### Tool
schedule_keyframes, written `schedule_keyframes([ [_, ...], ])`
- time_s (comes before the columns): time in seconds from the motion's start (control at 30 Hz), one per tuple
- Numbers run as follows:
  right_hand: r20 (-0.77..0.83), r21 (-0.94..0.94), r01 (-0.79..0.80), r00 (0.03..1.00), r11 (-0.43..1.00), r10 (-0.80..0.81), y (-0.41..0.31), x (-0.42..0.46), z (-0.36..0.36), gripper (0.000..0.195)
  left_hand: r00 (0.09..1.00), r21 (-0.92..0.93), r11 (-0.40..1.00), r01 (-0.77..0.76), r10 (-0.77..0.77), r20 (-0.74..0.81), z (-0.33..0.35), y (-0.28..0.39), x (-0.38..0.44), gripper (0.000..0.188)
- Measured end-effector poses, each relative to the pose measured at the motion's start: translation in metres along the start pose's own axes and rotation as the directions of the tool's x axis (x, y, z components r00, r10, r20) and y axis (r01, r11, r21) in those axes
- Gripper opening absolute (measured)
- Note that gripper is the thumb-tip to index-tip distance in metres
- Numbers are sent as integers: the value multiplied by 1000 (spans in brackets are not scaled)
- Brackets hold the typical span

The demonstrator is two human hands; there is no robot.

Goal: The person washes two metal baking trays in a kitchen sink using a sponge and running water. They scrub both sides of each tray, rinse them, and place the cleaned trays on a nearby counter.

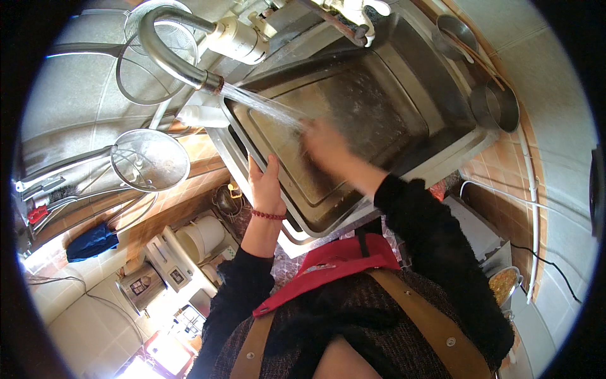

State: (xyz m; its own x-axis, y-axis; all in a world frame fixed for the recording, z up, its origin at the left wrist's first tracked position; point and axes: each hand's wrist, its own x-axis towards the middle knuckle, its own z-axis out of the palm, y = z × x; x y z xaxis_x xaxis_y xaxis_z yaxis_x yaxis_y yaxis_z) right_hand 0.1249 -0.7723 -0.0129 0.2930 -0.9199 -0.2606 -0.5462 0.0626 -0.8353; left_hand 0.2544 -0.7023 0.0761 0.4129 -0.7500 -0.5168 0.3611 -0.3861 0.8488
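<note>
A large rectangular metal tray (378, 80) lies tilted in a stainless steel sink (438, 78), its inner floor wet and stained. My left hand (267, 187), with a red bead bracelet at the wrist, grips the tray's left rim. Over the middle of the tray is my right hand (326, 147), blurred by motion. Whether it holds anything is hidden by the blur. A stream of water (265, 105) runs from the curved metal faucet (165, 57) down to the right hand's fingers.
Mesh strainers (150, 161) hang on the tiled wall at left. A second tap (362, 23) juts over the sink's back edge. Two metal cups (494, 105) with chopsticks (473, 54) are on the right wall. A white bottle (203, 116) stands beside the sink's left corner.
</note>
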Motion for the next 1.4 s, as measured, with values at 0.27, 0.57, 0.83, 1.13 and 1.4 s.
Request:
schedule_keyframes([
  [0.27,-11,-571,39,998,820,-55,155,50,1,41,998,51,999,-14,11,58,7,-8,4,43],
  [0.57,-159,-647,-98,987,756,-8,184,83,-44,53,992,98,994,-41,29,120,23,-3,-2,55],
  [0.83,0,-139,588,805,797,-593,-8,-48,7,49,992,211,969,-127,123,32,19,-18,5,34],
  [1.13,-26,-473,107,990,874,-136,117,75,-33,47,994,49,998,-28,23,104,41,-26,-13,66],
  [1.4,-54,-139,726,674,674,-737,36,104,-25,44,991,143,987,-76,58,125,40,-30,-11,70],
])
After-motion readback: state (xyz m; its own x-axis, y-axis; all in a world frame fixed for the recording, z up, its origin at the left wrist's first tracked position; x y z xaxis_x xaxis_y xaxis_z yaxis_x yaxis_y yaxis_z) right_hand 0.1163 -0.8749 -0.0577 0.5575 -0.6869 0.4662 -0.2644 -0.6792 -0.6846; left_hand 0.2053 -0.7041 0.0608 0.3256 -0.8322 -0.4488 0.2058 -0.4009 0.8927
